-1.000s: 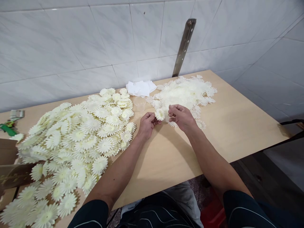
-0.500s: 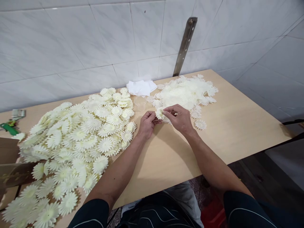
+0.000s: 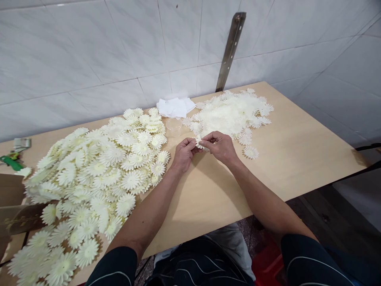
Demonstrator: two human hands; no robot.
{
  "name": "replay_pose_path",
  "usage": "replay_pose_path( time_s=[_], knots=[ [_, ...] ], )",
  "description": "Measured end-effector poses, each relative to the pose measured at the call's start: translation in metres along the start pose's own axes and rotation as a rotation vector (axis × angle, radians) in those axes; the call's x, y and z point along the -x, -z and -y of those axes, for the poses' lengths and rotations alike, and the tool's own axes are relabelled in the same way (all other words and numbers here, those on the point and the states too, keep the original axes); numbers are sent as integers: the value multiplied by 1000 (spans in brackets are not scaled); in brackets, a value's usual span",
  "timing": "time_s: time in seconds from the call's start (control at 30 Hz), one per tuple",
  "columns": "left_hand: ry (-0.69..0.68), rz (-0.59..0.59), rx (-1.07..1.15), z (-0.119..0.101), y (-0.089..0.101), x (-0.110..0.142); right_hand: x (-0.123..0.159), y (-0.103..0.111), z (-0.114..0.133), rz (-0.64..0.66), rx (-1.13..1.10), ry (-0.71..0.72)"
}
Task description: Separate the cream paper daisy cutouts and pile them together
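Observation:
Between my two hands is a small cream artificial flower (image 3: 198,142), its petals partly covered by fingers. My left hand (image 3: 183,153) is closed, pinching the flower's left side between thumb and fingers. From the right, my right hand (image 3: 219,145) pinches at the same flower, thumb and fingertips pressed together. Both hands are just above the table, in front of a pile of thin white flower pieces (image 3: 229,113). To the left spreads a larger heap of fuller cream artificial flowers (image 3: 113,155).
Folded white paper (image 3: 175,107) lies by the tiled wall, with a clear round plastic piece (image 3: 173,124) before it. A metal bracket (image 3: 230,51) stands against the wall. Far left are a green-handled tool (image 3: 12,162) and a cardboard box (image 3: 12,190). A red stool (image 3: 269,258) is below the table edge.
My right hand has shifted slightly left, bringing its fingertips closer to my left hand over the flower. The camera view has tilted down a little.

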State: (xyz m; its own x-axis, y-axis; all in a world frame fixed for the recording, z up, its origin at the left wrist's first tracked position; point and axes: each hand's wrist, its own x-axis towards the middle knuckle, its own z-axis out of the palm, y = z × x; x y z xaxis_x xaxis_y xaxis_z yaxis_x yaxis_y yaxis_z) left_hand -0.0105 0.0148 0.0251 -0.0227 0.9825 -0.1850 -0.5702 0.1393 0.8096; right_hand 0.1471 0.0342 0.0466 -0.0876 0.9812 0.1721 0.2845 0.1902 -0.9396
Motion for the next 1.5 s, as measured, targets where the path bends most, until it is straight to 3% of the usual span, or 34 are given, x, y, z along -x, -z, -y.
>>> replay_pose_path(
  time_s=[0.8, 1.0, 1.3, 1.5],
  knots=[
    [26, -47, 25, 1, 0, -3, -2, 4, -5, -14, 51, -12],
    [-13, -30, 15, 3, 1, -2, 0, 3, 1, -44, 143, 101],
    [-2, -3, -13, 3, 2, -2, 2, 1, 1, -44, 201, 131],
    [-1, -1, -19, 4, 2, -3, 0, 3, -2, -39, 168, 82]
  ],
)
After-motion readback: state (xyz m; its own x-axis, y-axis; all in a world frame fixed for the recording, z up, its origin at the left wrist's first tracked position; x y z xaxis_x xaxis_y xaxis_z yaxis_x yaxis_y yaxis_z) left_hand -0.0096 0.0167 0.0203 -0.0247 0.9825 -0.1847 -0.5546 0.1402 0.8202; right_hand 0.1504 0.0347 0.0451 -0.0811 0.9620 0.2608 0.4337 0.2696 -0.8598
